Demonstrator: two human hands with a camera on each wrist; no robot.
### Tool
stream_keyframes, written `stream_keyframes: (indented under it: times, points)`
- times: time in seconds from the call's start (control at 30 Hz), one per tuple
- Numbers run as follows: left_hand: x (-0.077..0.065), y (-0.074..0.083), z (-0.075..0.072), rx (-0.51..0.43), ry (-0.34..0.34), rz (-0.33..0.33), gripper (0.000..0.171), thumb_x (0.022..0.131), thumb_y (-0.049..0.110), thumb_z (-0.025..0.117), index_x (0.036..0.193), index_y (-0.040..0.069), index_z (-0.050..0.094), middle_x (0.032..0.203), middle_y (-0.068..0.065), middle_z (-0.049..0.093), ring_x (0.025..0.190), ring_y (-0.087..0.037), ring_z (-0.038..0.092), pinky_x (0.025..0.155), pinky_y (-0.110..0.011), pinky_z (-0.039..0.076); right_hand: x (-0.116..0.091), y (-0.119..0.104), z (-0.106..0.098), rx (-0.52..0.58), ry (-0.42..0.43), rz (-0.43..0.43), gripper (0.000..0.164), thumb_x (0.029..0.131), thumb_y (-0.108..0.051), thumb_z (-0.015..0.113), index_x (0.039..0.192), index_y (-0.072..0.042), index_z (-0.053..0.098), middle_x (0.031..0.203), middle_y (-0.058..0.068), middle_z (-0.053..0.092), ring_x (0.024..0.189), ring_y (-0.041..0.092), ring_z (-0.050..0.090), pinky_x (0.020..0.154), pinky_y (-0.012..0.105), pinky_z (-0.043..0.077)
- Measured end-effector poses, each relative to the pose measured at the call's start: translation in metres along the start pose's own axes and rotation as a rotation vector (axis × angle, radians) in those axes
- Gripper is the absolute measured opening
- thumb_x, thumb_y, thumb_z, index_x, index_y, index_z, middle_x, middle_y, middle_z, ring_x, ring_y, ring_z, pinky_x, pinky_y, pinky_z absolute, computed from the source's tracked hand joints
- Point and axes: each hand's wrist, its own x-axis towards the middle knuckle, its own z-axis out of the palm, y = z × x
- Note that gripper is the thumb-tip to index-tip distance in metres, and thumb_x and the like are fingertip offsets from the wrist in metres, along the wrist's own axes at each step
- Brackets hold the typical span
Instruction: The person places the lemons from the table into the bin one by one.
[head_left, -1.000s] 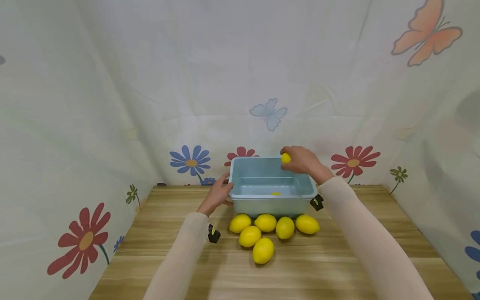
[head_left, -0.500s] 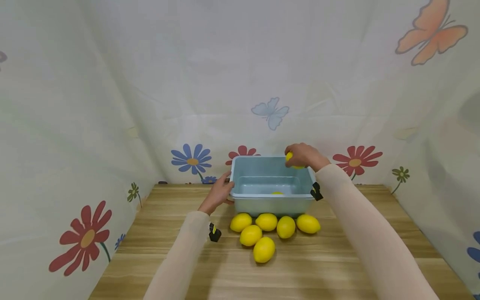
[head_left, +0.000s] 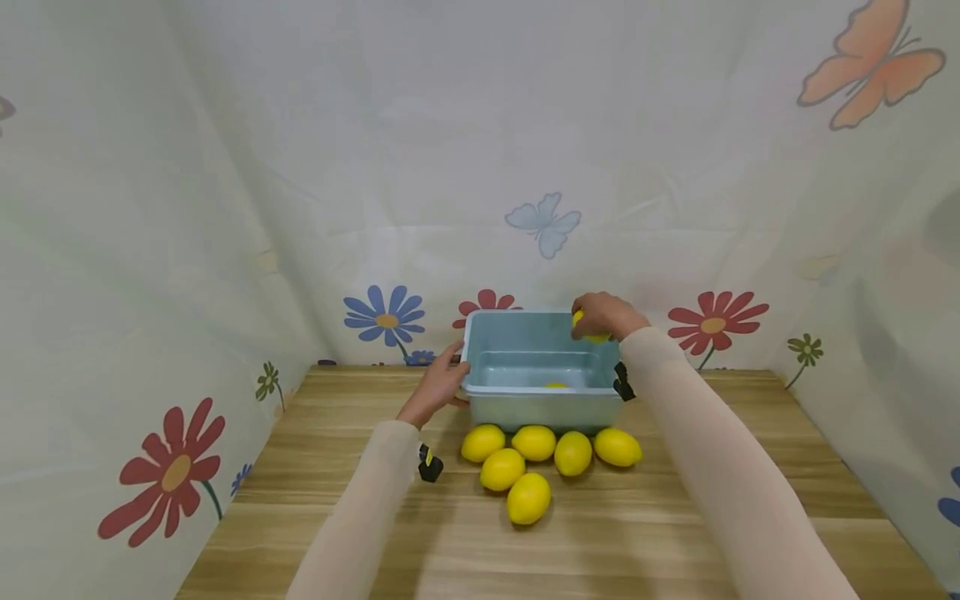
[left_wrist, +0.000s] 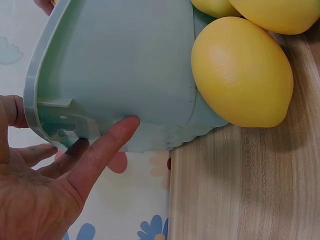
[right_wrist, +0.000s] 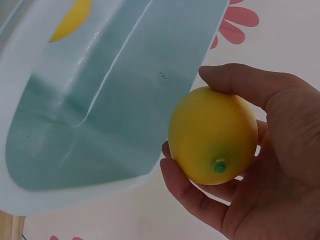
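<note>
A light-blue plastic tub (head_left: 547,411) stands toward the back of the table, with part of one lemon (head_left: 556,386) visible inside. My left hand (head_left: 435,386) grips its left end; in the left wrist view the thumb is at the rim and fingers (left_wrist: 102,152) lie against the outer wall. Over the back right corner of the tub, my right hand (head_left: 606,317) holds a yellow lemon (right_wrist: 212,135) between thumb and fingers, its green stem end showing. Several lemons lie in front of the tub, the nearest lemon (head_left: 528,498) closest to me.
The wood-grain table (head_left: 637,533) ends just behind the tub. A pale curtain (head_left: 420,150) printed with flowers and butterflies hangs behind and on both sides. Small black wrist mounts (head_left: 430,464) sit at both sleeves.
My right hand, still holding the lemon, has shifted a little to the right, over the tub's back right corner. The left hand keeps its grip, and the lemons on the table stay put.
</note>
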Motion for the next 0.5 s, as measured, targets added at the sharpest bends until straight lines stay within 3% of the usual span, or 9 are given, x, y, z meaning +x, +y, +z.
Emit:
stream_keyframes:
  times: [0.23,0.5]
  points:
    - [-0.0004,0.0014,0.0005,-0.006,0.002,-0.001,0.063,0.098,0.030,0.046,0.156,0.020,0.025,0.151,-0.021,0.039,0.127,-0.046,0.050,0.070,-0.050,0.061,0.0031,0.0029,0.0002,-0.021,0.018,0.008,0.060,0.088,-0.031,0.069,0.141,-0.012,0.049,0.137,0.017,0.054,0.102,0.033,0.060,0.081,0.043,0.058]
    - [-0.0017,-0.0004,0.0006,-0.004,0.007,-0.003,0.061,0.098,0.031,0.047,0.155,0.023,0.027,0.150,-0.020,0.040,0.123,-0.041,0.054,0.074,-0.052,0.060,0.0011,-0.0008,0.0028,-0.089,0.068,-0.032,0.057,0.089,-0.032,0.067,0.140,-0.012,0.052,0.143,0.017,0.052,0.118,0.036,0.052,0.100,0.056,0.047]
